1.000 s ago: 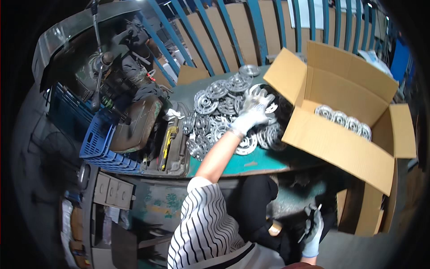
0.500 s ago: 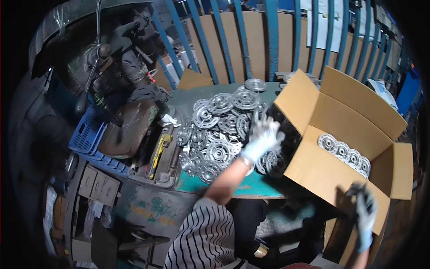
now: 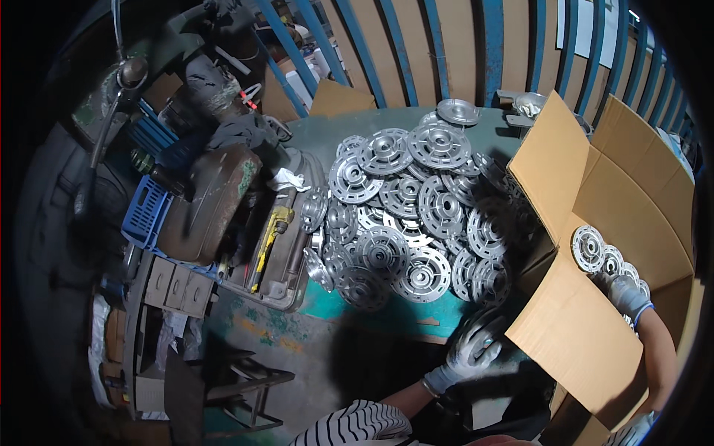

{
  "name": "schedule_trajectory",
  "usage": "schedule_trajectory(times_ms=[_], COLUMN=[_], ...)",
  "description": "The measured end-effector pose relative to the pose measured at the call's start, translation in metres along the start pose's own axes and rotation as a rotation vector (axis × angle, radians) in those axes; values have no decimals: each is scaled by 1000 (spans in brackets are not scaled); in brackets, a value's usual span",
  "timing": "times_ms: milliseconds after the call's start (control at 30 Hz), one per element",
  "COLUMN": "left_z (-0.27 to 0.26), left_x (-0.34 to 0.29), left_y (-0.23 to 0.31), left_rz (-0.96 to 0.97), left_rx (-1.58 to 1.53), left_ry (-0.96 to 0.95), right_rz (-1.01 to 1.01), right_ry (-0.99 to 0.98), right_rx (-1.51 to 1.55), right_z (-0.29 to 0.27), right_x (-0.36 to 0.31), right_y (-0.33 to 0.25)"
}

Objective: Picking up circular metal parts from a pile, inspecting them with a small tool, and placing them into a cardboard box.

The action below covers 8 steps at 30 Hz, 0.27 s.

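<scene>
Low in front of the bench's front edge, my gloved left hand (image 3: 470,355) is closed around a shadowed metal disc (image 3: 482,327). Inside the open cardboard box (image 3: 573,334) at the right, my gloved right hand (image 3: 626,293) touches a row of slotted silver metal discs (image 3: 588,248) standing on edge. Its fingertips are partly hidden among them, so whether it grips one is unclear. A loose heap of similar metal discs (image 3: 401,195) covers the middle of the green bench (image 3: 387,320), left of the box.
A yellow-handled tool (image 3: 264,249) lies in a grey tray left of the heap, beside a worn brown block (image 3: 208,201) and a blue crate (image 3: 141,212). Blue bars (image 3: 439,52) stand behind the bench. The box's flaps stick out over the bench and toward me.
My left hand has come from the heap down toward the front edge, now with a disc. My right hand has moved from outside the box into it. The view has shifted.
</scene>
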State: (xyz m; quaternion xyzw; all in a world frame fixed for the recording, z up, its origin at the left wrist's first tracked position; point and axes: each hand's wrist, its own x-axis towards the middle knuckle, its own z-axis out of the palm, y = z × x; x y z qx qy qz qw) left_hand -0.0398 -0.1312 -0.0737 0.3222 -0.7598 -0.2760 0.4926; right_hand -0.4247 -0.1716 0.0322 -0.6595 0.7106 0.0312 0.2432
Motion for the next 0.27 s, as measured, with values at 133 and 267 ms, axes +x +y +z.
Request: schedule_trajectory(times_ms=[133,267], left_z=[6,6], left_x=[-5,-4], left_y=[-1,-1], left_rz=[-10,-17], left_rx=[60,1], left_ry=[-19,34], right_rz=[14,354], right_ry=[41,-35], right_rx=[-8,-264], right_z=[-3,-37], right_x=[-6,-25], right_y=[-5,-96])
